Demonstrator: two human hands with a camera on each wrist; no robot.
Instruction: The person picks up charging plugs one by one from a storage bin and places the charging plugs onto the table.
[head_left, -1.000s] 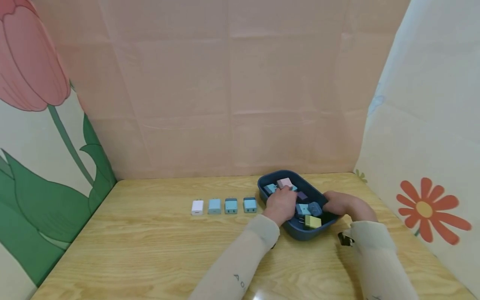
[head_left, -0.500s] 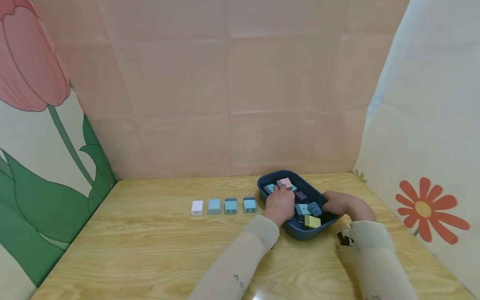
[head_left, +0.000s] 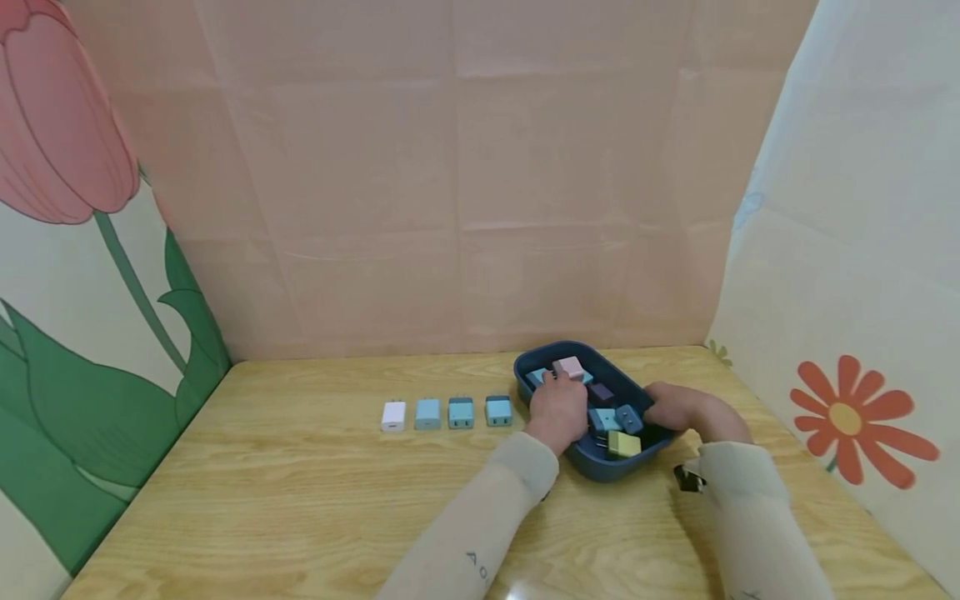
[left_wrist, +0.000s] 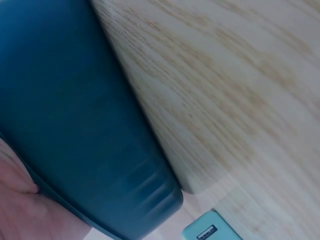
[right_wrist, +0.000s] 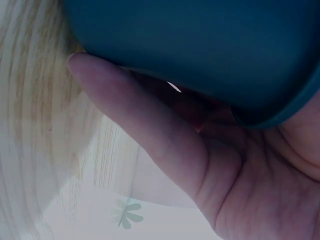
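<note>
A dark blue plastic basin [head_left: 606, 472] holds several plug-in chargers, among them a pink one [head_left: 568, 367], a yellow one [head_left: 624, 444] and a blue one [head_left: 628, 419]. My left hand [head_left: 558, 410] reaches over the basin's left rim, its fingertips down beside the pink charger and a light blue one [head_left: 536, 377]. I cannot tell whether those fingers hold a charger. On the right side my right hand [head_left: 678, 407] grips the basin's rim. The right wrist view shows the thumb [right_wrist: 135, 115] along the outer wall [right_wrist: 190, 45], the other fingers mostly hidden.
Left of the basin, a row of chargers stands on the wooden table [head_left: 285, 492]: a white one [head_left: 393, 416], a plain light blue one [head_left: 428, 413], and two with dark blue tops, the nearer to the basin [head_left: 498, 410] being rightmost. A pink backdrop [head_left: 450, 208] rises behind.
The blue charger in the basin has turned, now showing a flatter face. My left hand has shifted very slightly left within the basin; my right hand stays on the rim.
</note>
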